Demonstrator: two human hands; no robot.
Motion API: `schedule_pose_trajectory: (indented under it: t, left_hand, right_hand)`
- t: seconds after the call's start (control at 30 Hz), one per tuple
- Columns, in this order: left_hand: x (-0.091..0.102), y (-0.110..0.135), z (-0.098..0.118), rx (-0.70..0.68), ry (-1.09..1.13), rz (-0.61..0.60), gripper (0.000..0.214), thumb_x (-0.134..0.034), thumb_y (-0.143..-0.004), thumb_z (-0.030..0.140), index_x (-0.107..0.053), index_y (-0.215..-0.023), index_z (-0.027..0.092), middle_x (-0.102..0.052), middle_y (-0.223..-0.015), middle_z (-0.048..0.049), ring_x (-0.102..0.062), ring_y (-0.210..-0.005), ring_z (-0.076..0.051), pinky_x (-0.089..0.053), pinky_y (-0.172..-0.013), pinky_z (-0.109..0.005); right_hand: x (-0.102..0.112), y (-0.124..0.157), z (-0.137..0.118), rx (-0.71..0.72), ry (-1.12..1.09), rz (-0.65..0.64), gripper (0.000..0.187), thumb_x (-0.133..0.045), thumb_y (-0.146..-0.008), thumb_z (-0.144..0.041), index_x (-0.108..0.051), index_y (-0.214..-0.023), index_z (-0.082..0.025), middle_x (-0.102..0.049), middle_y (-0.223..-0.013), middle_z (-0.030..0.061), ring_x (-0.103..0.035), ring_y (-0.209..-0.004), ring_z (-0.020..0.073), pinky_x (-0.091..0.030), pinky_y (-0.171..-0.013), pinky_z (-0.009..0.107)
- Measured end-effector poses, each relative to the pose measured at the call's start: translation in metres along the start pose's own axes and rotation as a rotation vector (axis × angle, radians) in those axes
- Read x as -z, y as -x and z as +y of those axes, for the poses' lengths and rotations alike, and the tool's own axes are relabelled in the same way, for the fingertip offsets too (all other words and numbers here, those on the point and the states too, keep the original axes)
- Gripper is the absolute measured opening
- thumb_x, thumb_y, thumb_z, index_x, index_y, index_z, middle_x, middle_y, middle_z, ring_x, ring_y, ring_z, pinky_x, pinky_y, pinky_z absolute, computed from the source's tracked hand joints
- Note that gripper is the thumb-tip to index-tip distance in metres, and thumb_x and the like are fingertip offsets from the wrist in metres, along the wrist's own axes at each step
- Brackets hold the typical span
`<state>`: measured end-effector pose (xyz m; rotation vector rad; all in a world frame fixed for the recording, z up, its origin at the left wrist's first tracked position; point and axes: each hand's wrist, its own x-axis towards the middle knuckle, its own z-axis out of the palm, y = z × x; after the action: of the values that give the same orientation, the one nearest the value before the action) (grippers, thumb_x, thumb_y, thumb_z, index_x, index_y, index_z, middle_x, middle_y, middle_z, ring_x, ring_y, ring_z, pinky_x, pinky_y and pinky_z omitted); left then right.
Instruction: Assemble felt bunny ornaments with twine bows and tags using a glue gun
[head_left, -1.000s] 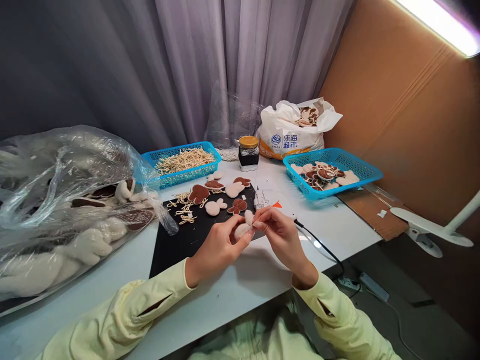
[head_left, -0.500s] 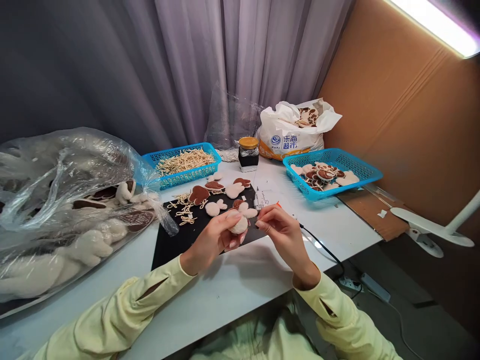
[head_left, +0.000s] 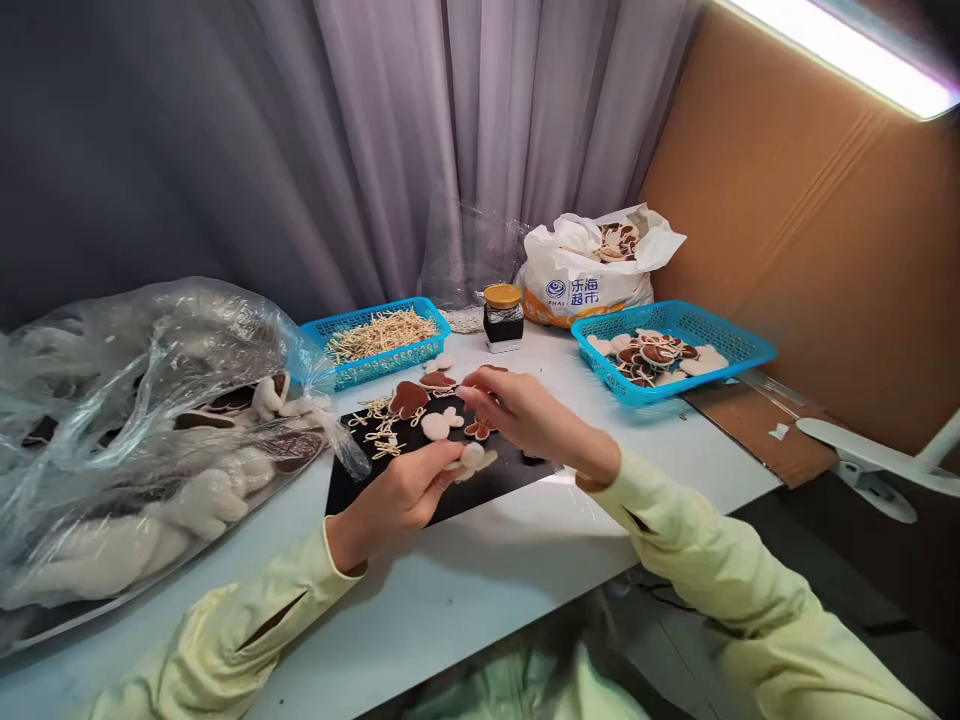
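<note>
My left hand (head_left: 409, 490) is closed in a pinch on a cream fuzzy bunny-shaped piece (head_left: 474, 460), held above the black mat (head_left: 480, 490). My right hand (head_left: 510, 410) reaches over the mat, fingers stretched out and partly apart; nothing shows clearly between them. Close to its fingertips lies a brown-faced piece (head_left: 437, 380). Another cream bunny piece (head_left: 441, 424), a brown heart-shaped piece (head_left: 409, 400) and a small brown piece with a pale edge (head_left: 480, 428) rest on the mat. Several cream string bows (head_left: 382, 435) lie at its left. My right hand hides part of the mat.
A clear plastic bag of plush pieces (head_left: 172, 470) fills the left. A blue basket of string bows (head_left: 367, 375), a jar with an orange lid (head_left: 503, 318), a white shopping bag (head_left: 577, 270) and another blue basket (head_left: 739, 365) stand behind. A lamp clip (head_left: 862, 450) sits at right.
My right hand has left the piece in my left hand and moved up and left over the mat. My left hand, still holding the piece, is slightly lower and further left.
</note>
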<state>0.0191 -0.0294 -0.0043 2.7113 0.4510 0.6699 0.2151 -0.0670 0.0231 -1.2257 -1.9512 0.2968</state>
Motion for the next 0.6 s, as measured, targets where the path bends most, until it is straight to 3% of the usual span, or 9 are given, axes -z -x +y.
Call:
schedule_pose_trajectory:
  t: [0.07,0.2,0.33,0.4,0.5,0.6]
  left_hand:
    - [0.001,0.002,-0.006,-0.187,-0.26,0.04,0.025,-0.033,-0.088,0.009,-0.052,-0.102,0.017,-0.061,-0.079,-0.0044,-0.058,-0.068,-0.014,-0.044,-0.059,-0.023]
    - [0.006,0.003,-0.013,-0.46,-0.66,0.087,0.023,-0.035,-0.086,0.006,-0.052,-0.096,0.016,-0.057,-0.065,-0.0016,-0.054,-0.057,-0.013,-0.043,-0.051,-0.022]
    - [0.013,0.003,-0.011,-0.595,-0.721,0.132,0.012,-0.046,-0.085,0.011,-0.054,-0.089,0.018,-0.054,-0.059,0.0011,-0.05,-0.051,-0.012,-0.04,-0.046,-0.023]
    - [0.015,0.004,-0.009,-0.533,-0.601,0.089,0.013,-0.049,-0.083,0.011,-0.056,-0.085,0.021,-0.056,-0.062,0.0,-0.051,-0.054,-0.013,-0.041,-0.049,-0.024]
    - [0.013,0.003,-0.008,-0.259,-0.401,-0.009,0.017,-0.046,-0.082,0.012,-0.059,-0.078,0.023,-0.059,-0.066,-0.0027,-0.053,-0.059,-0.015,-0.044,-0.056,-0.028]
    - [0.005,-0.001,-0.007,-0.023,-0.223,0.015,0.016,-0.047,-0.079,0.016,-0.06,-0.074,0.024,-0.057,-0.064,-0.0034,-0.053,-0.061,-0.017,-0.045,-0.063,-0.031]
  right_hand:
    - [-0.014,-0.016,0.003,-0.026,0.066,-0.099,0.029,-0.035,-0.096,-0.033,-0.057,-0.086,-0.016,-0.058,-0.064,-0.0003,-0.053,-0.057,0.0106,-0.034,-0.055,0.022]
    - [-0.046,-0.029,0.009,-0.063,0.116,-0.115,0.037,-0.037,-0.094,-0.039,-0.057,-0.074,-0.015,-0.054,-0.06,-0.0001,-0.046,-0.052,0.0094,-0.025,-0.05,0.023]
    - [-0.068,-0.028,0.01,-0.108,0.111,-0.134,0.047,-0.033,-0.094,-0.046,-0.056,-0.065,-0.016,-0.052,-0.057,-0.0002,-0.045,-0.05,0.0092,-0.023,-0.048,0.022]
    - [-0.076,-0.027,0.011,-0.12,0.103,-0.141,0.043,-0.039,-0.092,-0.043,-0.055,-0.062,-0.017,-0.051,-0.054,-0.0009,-0.044,-0.049,0.0096,-0.023,-0.048,0.022]
    - [-0.086,-0.024,0.015,-0.11,0.086,-0.137,0.024,-0.052,-0.086,-0.028,-0.056,-0.066,-0.018,-0.051,-0.053,-0.0026,-0.044,-0.048,0.0103,-0.024,-0.047,0.022]
    - [-0.092,-0.02,0.021,-0.097,0.061,-0.091,0.01,-0.056,-0.08,-0.022,-0.056,-0.071,-0.018,-0.052,-0.055,-0.0039,-0.044,-0.048,0.0103,-0.027,-0.046,0.023]
